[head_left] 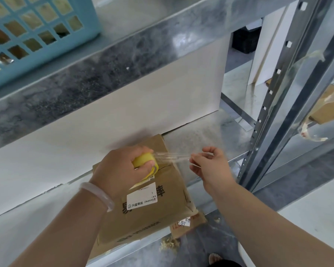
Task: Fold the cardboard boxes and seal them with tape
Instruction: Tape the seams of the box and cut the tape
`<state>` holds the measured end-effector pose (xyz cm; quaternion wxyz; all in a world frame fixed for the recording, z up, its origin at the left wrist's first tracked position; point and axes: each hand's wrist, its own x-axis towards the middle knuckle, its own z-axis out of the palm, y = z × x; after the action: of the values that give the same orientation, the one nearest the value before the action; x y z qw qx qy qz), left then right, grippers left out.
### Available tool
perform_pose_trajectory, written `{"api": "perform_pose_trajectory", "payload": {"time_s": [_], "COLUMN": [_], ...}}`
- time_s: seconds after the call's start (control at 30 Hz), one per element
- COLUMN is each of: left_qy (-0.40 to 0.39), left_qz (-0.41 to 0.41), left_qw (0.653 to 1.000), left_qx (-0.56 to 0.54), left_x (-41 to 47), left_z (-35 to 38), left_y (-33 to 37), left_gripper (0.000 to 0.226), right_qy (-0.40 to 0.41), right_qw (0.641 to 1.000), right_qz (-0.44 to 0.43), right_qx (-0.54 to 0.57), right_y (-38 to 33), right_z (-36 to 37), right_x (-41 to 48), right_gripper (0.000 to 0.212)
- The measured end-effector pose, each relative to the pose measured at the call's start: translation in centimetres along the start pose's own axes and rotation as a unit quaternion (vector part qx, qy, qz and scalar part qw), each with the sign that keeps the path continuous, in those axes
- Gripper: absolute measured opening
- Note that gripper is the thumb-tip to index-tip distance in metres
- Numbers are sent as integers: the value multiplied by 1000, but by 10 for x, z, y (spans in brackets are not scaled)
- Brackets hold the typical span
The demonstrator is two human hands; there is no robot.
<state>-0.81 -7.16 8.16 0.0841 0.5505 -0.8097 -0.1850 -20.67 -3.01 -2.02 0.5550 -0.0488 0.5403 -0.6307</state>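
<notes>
Two bare forearms reach in from the near edge. A pale bracelet (98,195) circles the left wrist. Wood shavings (170,244) lie on the floor below the shelf's front edge.

The box (143,214), brown cardboard with printed characters and a white label (143,195), lies flat on the metal shelf (210,132), its near end overhanging the front edge. A second piece of cardboard (189,226), with a handwritten slip on it, shows from under its right corner.

The left hand (120,170) is over the box's far half, fingers curled round a yellow roll (145,162). The right hand (210,166) is just right of the box, thumb and forefinger pinching the free end of clear tape (172,156); its other fingers are loosely bent. The tape runs taut between roll and right hand, above the box's top seam.

A white board (123,112) stands behind the box. A perforated steel post (278,83) rises at right. On the upper shelf, far left, sits a blue basket (37,35).
</notes>
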Motion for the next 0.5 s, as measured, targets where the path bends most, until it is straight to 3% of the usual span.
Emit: {"api": "perform_pose_trajectory", "payload": {"time_s": [0.2,0.37,0.5], "left_qy": [0,3,6], "left_qz": [-2,-5,-10], "left_qw": [1000,1000,1000], "left_qx": [17,20,20], "left_x": [2,3,4], "left_z": [2,2,2], "left_y": [5,5,7], "left_gripper": [27,26,25], "right_qy": [-7,1,1], "right_qw": [997,984,982], "right_qz": [40,11,22], "right_qx": [-69,-176,-189], "right_y": [21,40,40], "right_z": [2,9,6], "right_x": [5,3,5], "right_gripper": [28,28,36]}}
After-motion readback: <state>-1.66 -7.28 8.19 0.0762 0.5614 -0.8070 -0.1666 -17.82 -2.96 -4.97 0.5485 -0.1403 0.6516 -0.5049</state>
